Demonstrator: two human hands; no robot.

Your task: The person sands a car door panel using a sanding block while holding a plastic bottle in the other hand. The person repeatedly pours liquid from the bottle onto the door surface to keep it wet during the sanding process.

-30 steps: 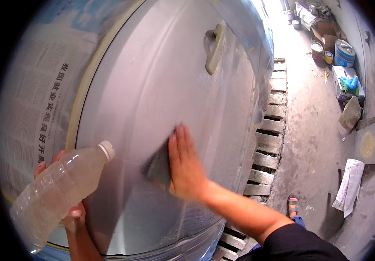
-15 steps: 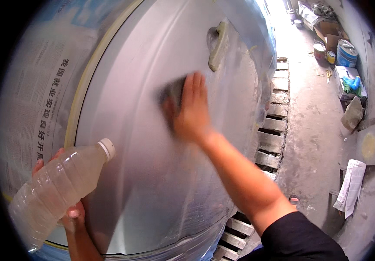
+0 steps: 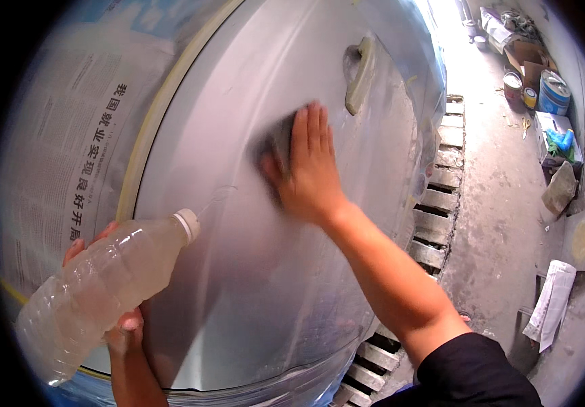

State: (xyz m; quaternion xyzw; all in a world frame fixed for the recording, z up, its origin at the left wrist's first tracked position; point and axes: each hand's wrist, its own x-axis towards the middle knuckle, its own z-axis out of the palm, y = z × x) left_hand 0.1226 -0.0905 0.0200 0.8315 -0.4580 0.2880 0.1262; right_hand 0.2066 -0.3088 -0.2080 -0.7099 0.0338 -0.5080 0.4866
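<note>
My left hand (image 3: pixel 128 329) is wrapped round a clear plastic bottle (image 3: pixel 113 278) of cloudy liquid. The bottle tilts with its white cap toward the grey car door (image 3: pixel 238 298), and a thin squirt of liquid leaves the cap. Higher on the same panel, my right hand (image 3: pixel 313 176) lies with fingers stretched, pressing a dark sanding pad (image 3: pixel 279 142) against the surface. Motion smears the pad, so its exact make cannot be told. To the right of that hand is the door handle (image 3: pixel 360 78), covered in pale yellow masking tape.
Newspaper (image 3: pixel 55 163) edged with yellow tape covers the bodywork at left. Slatted drain covers (image 3: pixel 435 224) run along the floor at right. Beyond them stand a blue bucket (image 3: pixel 554 93), a white box (image 3: pixel 555 136), scissors (image 3: pixel 525 127) and a paper roll (image 3: pixel 550 305) by the wall.
A thin squirt of liquid now comes from the bottle cap. The whole view has shifted, so the door and bottle appear farther right. My right hand still presses the pad to the door.
</note>
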